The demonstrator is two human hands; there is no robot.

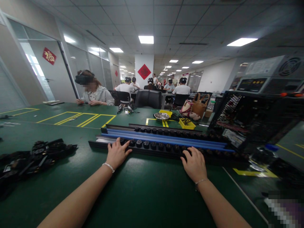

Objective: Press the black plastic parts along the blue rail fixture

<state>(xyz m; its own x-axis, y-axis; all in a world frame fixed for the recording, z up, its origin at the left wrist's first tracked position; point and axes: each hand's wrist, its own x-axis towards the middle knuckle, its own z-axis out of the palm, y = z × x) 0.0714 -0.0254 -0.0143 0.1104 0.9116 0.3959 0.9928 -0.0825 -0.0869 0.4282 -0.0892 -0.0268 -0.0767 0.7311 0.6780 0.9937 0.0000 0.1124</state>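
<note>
A heap of black parts (pixel 38 155) lies at the left of the green counter (pixel 147 196). Next, the left hand (pixel 118 154), fingers spread and slightly bent, touches the left part of a near black rail (pixel 152 153), which holds a row of round black pieces (pixel 146 145) just nearer than a blue rail (pixel 166 138). Farther right, the right hand (pixel 195 164) touches it too, fingers half curled, though whether either hand grips I cannot tell.
</note>
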